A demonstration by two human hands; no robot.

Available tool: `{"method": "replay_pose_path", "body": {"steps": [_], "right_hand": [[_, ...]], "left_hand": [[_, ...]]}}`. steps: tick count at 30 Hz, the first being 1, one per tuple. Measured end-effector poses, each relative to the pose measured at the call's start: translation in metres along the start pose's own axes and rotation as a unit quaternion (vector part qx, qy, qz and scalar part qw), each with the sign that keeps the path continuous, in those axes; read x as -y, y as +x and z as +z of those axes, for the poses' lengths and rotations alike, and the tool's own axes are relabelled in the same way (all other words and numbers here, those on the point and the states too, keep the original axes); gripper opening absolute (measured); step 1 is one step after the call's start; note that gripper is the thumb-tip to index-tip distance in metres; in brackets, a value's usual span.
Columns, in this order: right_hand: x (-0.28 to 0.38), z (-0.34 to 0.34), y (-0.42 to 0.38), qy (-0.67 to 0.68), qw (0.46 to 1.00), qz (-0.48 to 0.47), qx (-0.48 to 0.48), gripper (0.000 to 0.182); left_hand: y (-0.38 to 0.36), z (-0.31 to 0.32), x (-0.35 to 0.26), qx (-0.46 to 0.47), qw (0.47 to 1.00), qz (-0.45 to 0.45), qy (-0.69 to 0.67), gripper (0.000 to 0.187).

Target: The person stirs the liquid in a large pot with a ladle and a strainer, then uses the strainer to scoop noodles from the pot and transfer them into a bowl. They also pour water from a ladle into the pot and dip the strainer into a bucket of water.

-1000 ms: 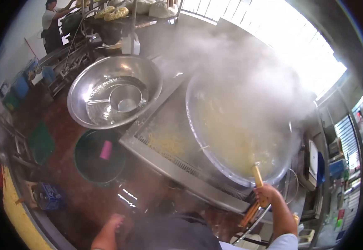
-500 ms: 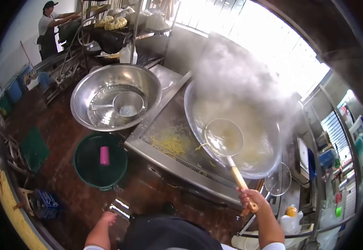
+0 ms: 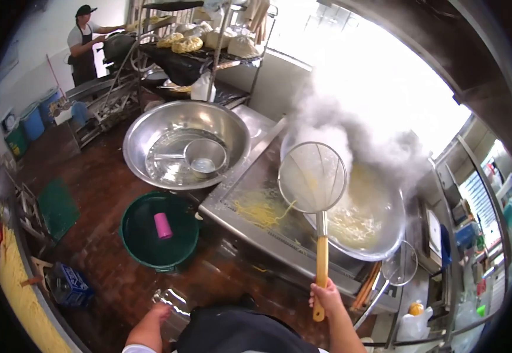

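My right hand [image 3: 325,294] is closed round the wooden handle of a wire strainer [image 3: 313,176]. The round mesh is raised over the near left rim of a large steaming pot [image 3: 385,244], and a strand hangs at its edge. Cloudy liquid with pale noodles [image 3: 356,226] shows in the pot. Yellow noodles [image 3: 260,213] lie scattered on the steel stove top beside it. My left hand [image 3: 160,313] hangs low above the floor, away from any object; its fingers are blurred.
A wide steel basin [image 3: 141,156] holding a small pot [image 3: 206,157] stands left of the stove. Below it is a green tub [image 3: 138,253] with a pink object [image 3: 162,226]. A second strainer [image 3: 400,267] is at right. A co-worker [image 3: 83,50] stands far back left.
My right hand has lifted the strainer out of the pot's liquid and moved it left. The view has shifted, and more noodles show in the pot.
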State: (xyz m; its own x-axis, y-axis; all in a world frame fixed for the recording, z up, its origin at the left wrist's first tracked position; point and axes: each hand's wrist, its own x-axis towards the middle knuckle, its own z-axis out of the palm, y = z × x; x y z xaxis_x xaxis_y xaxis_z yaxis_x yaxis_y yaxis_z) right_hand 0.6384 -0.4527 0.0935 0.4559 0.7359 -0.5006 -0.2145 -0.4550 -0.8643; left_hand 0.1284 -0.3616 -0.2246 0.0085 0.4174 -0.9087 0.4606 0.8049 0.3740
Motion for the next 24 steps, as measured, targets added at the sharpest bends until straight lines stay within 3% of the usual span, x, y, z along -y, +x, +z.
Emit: {"method": "replay_pose_path", "body": {"steps": [4, 5, 7, 9, 11, 12, 13, 14, 16, 18, 20, 24], "right_hand": [[-0.019, 0.012, 0.014, -0.059, 0.996, -0.036, -0.049, 0.028], [-0.017, 0.016, 0.012, -0.107, 0.989, -0.062, -0.075, 0.028], [-0.016, 0.022, 0.007, -0.179, 0.967, -0.127, -0.128, 0.025], [-0.007, 0.023, -0.007, -0.134, 0.981, -0.112, -0.088, 0.026], [-0.009, 0.014, -0.002, -0.07, 0.993, -0.076, -0.051, 0.03], [-0.006, 0.011, -0.001, -0.123, 0.986, -0.083, -0.074, 0.028], [-0.014, 0.001, 0.01, -0.262, 0.934, -0.198, -0.14, 0.025], [-0.023, -0.006, 0.021, -0.39, 0.844, -0.309, -0.2, 0.023], [-0.019, -0.005, 0.033, -0.343, 0.859, -0.333, -0.184, 0.017], [-0.01, -0.003, 0.027, -0.176, 0.957, -0.209, -0.1, 0.018], [0.036, 0.017, -0.013, -0.076, 0.983, -0.147, -0.076, 0.008], [0.012, -0.055, 0.057, -0.143, 0.946, -0.237, -0.167, 0.015]], "left_hand": [[0.003, -0.007, 0.007, -0.007, 1.0, -0.002, -0.012, 0.029], [-0.016, -0.004, -0.001, -0.038, 0.996, 0.024, -0.082, 0.017], [-0.009, -0.009, 0.01, -0.052, 0.997, 0.025, -0.052, 0.02], [0.028, -0.013, 0.036, -0.042, 0.998, 0.028, 0.038, 0.028], [0.042, -0.01, 0.058, -0.03, 0.999, 0.028, 0.006, 0.029], [0.046, -0.012, 0.064, -0.011, 0.999, 0.029, -0.017, 0.03], [0.043, -0.013, 0.064, 0.026, 0.997, 0.017, -0.076, 0.021], [0.042, -0.014, 0.061, 0.021, 0.996, 0.023, -0.081, 0.021], [0.022, -0.004, 0.047, -0.018, 0.998, -0.042, 0.054, 0.024], [0.013, 0.001, 0.041, -0.034, 0.999, -0.024, 0.0, 0.028], [0.006, 0.006, 0.027, -0.019, 0.999, -0.023, 0.035, 0.03], [0.006, 0.003, -0.007, -0.003, 0.996, 0.004, 0.091, 0.032]]}}
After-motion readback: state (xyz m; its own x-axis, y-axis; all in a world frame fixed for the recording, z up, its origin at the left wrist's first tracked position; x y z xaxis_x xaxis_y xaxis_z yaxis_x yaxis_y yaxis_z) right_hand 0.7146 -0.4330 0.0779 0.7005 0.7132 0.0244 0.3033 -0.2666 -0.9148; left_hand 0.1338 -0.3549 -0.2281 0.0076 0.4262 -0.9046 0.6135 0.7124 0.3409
